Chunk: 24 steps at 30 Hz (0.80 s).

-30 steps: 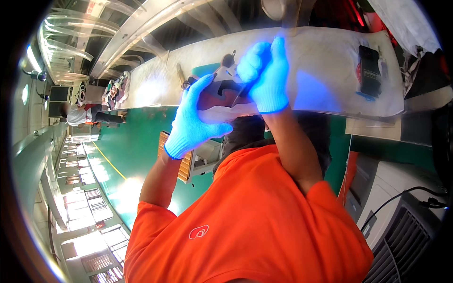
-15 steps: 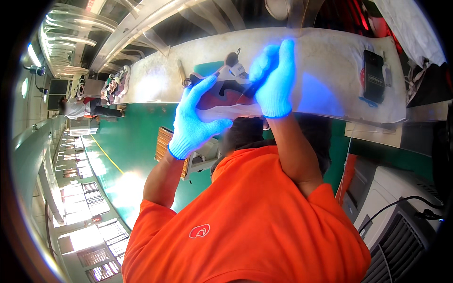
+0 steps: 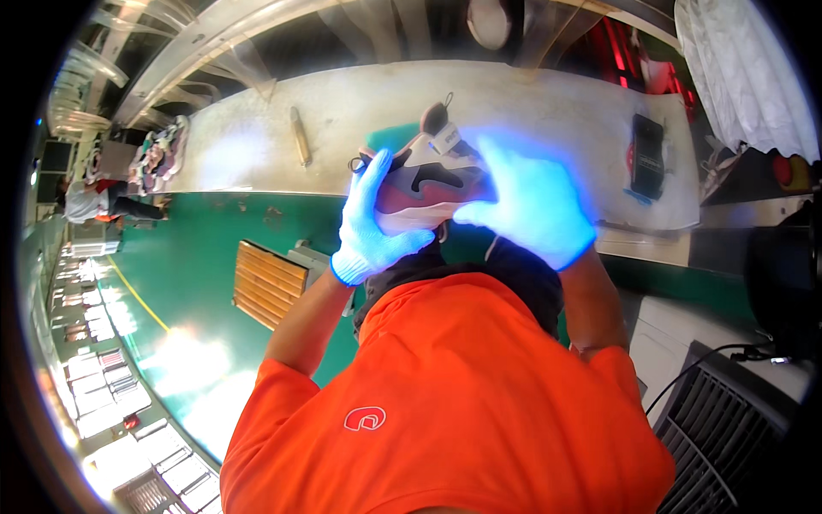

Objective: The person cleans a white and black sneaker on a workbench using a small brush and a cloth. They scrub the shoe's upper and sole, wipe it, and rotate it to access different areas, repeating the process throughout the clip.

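A sneaker (image 3: pixel 432 187) in grey, black and dull pink, with a pale sole, is held sideways at the near edge of the worktable. My gloved left hand (image 3: pixel 374 227) grips its heel end, with fingers along the far side and thumb below the sole. Around the toe end is my gloved right hand (image 3: pixel 539 206), thumb by the sole and fingers over the upper. Strong blue-white glare washes out its fingers. The shoe's tongue (image 3: pixel 441 133) stands up, with a loop at its tip. Just behind the shoe lies a teal piece (image 3: pixel 390 139).
On the pale worktable (image 3: pixel 257 103) lie a slim tan-handled tool (image 3: pixel 300 137) and, at right, a dark flat box-like item (image 3: pixel 647 158). Several shoes (image 3: pixel 161 154) cluster at the far left end. A slatted wooden seat (image 3: pixel 267 281) stands on the green floor; another person (image 3: pixel 107 201) is beyond.
My right hand has gone from a raised, closed pose beside the upper to a spread grip around the toe. My left hand keeps its hold on the heel. The whole view has shifted.
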Each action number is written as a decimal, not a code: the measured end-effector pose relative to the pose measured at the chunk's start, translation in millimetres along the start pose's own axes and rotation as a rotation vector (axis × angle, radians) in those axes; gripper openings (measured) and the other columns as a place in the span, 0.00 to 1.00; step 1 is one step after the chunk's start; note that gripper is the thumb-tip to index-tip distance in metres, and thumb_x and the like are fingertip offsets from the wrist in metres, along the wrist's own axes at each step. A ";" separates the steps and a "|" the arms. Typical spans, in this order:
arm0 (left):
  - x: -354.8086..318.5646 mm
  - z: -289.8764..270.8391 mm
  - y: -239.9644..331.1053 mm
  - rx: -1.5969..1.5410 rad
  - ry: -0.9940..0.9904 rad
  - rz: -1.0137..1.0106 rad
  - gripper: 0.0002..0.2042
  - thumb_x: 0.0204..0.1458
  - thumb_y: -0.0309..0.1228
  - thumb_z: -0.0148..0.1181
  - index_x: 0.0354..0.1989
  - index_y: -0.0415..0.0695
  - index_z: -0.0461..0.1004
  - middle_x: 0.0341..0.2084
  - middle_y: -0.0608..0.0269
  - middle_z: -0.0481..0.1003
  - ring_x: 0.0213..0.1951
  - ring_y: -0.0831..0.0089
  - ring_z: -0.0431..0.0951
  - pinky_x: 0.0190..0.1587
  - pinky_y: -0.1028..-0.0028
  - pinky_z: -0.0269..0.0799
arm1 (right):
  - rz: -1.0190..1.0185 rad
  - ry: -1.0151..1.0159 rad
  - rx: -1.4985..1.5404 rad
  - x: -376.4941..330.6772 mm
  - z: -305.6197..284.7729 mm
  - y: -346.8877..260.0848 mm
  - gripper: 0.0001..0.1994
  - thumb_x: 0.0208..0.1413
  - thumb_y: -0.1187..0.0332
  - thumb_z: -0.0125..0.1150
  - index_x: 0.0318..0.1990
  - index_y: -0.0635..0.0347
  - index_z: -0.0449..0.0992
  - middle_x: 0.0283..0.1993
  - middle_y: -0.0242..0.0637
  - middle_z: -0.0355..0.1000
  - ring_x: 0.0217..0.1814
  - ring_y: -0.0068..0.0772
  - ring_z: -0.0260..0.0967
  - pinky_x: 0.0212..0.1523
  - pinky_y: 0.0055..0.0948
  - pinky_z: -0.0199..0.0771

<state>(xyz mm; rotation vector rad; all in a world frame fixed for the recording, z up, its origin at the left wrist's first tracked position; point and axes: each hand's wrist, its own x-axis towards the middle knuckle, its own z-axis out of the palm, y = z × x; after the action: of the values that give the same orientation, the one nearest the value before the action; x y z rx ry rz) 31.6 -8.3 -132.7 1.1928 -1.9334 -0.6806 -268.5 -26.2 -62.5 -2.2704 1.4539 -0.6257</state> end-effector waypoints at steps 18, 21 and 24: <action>25.5 28.2 10.4 -0.030 0.145 -0.306 0.71 0.30 0.39 0.95 0.85 0.38 0.51 0.62 0.43 0.75 0.61 0.46 0.83 0.62 0.57 0.83 | 0.030 -0.099 -0.263 6.8 35.9 -25.7 0.44 0.57 0.50 0.81 0.73 0.66 0.67 0.47 0.48 0.80 0.32 0.46 0.85 0.37 0.50 0.81; 48.8 6.8 -3.3 -0.219 0.053 -0.364 0.63 0.35 0.40 0.94 0.83 0.36 0.62 0.62 0.45 0.80 0.62 0.59 0.83 0.64 0.63 0.80 | 0.043 -0.156 -0.081 30.3 30.7 -9.8 0.35 0.58 0.51 0.79 0.64 0.68 0.75 0.43 0.56 0.81 0.35 0.58 0.84 0.40 0.56 0.81; 79.4 -9.8 -34.4 -0.230 -0.035 -0.534 0.38 0.60 0.39 0.78 0.76 0.35 0.72 0.45 0.50 0.86 0.45 0.66 0.87 0.53 0.65 0.84 | 0.080 -0.269 0.112 78.9 -3.7 12.3 0.31 0.55 0.51 0.76 0.54 0.72 0.81 0.38 0.67 0.79 0.42 0.67 0.81 0.45 0.56 0.82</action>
<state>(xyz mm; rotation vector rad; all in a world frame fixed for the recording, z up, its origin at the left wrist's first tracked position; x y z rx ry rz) 34.5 -95.2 -127.6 1.5649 -1.5107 -1.1702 -250.6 -103.5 -52.8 -2.1050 1.3371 -0.3519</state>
